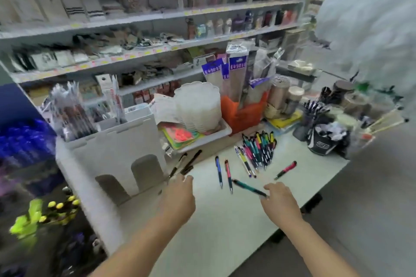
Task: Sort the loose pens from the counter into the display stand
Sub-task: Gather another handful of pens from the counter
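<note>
Loose pens lie on the pale counter [225,227]. A heap of coloured pens [258,148] sits at the back, with a blue pen [218,171] and a red pen [228,174] side by side in front of it. A pink pen [286,170] lies apart to the right. My right hand [280,202] touches the near tip of a teal pen [248,188] with its fingertips. My left hand [180,198] hovers with fingers apart beside several black pens [186,163]. The white display stand [117,153] rises on the left, holding pens in its upper rows.
An orange basket [244,114] and stacked white plates [198,108] on a tray stand behind the pens. Black cups [324,139] of pens crowd the right. Yellow flowers [45,213] sit low left. A person in white [371,29] stands at right. Stocked shelves run behind.
</note>
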